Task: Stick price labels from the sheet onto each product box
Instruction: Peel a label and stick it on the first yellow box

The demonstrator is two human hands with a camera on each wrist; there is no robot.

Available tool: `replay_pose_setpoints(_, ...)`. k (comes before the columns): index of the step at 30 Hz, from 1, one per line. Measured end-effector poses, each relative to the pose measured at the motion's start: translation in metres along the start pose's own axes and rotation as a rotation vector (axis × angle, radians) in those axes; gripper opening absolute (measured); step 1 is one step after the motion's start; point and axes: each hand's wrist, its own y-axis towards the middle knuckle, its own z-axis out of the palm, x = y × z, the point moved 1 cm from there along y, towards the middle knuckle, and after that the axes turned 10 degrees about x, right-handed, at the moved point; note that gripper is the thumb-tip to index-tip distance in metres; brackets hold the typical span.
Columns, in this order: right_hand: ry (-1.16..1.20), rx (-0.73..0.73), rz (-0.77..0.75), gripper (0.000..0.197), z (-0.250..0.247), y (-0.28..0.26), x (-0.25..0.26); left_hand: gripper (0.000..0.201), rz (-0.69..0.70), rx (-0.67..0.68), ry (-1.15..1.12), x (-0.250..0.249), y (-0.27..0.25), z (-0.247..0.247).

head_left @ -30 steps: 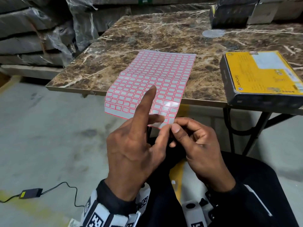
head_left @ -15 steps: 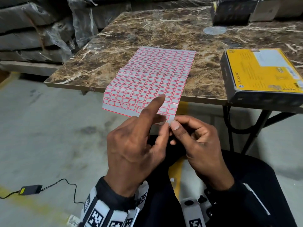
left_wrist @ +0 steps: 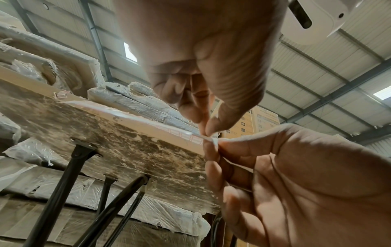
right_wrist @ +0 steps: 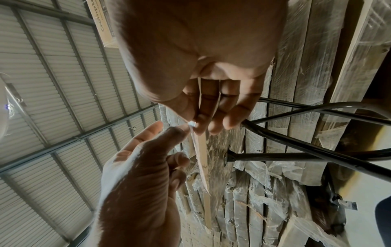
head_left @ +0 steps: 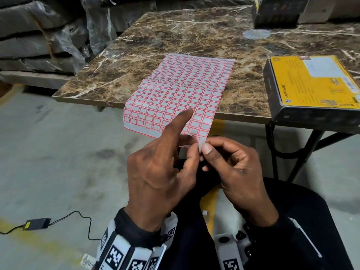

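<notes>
The label sheet [head_left: 181, 90], a grid of red-bordered labels, lies on the marble table [head_left: 175, 36] with its near end hanging over the front edge. My left hand [head_left: 191, 147] pinches the sheet's near right corner between thumb and middle finger, and its index finger [head_left: 181, 121] sticks out over the sheet. My right hand [head_left: 204, 147] pinches the same corner between thumb and index finger. Whether a label is lifted there is hidden by the fingertips. In the left wrist view both hands meet on the sheet's edge [left_wrist: 190, 136]. A yellow product box [head_left: 311, 82] lies flat at the table's right.
Dark boxes [head_left: 276, 12] and a round disc [head_left: 256, 34] sit at the table's back right. Plastic-wrapped slabs [head_left: 39, 36] are stacked to the left. A power adapter [head_left: 37, 223] with its cable lies on the floor. Black table legs [head_left: 288, 151] stand under the box.
Both hands have stayed pinched on the sheet's near corner. The left index finger has tipped slightly to the right, and the sheet has barely shifted.
</notes>
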Motion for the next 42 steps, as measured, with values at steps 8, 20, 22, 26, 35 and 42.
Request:
replay_pose_setpoints(8,0.004,-0.017,0.011,0.009,0.003,0.000,0.002,0.056,-0.135,0.061,-0.142,-0.002,0.008,-0.001)
replay_pose_setpoints(20,0.084,-0.078,0.070,0.018,0.006,0.009,0.009,0.061,-0.288,0.045,-0.419,-0.004,0.012,0.000)
replay_pose_setpoints(22,0.082,-0.080,0.065,0.016,0.007,0.009,0.010,0.061,-0.313,0.042,-0.487,-0.003,0.013,0.000)
replay_pose_setpoints(26,0.083,-0.086,0.085,0.017,0.008,0.009,0.009,0.061,-0.359,0.023,-0.628,0.000,0.015,-0.001)
replay_pose_setpoints(35,0.070,-0.094,0.101,0.013,0.008,0.012,0.014,0.061,-0.486,0.009,-0.938,0.010,0.022,-0.004)
replay_pose_setpoints(42,0.065,-0.111,0.142,0.013,0.009,0.018,0.017,0.059,-0.530,-0.004,-1.042,0.011,0.028,-0.006)
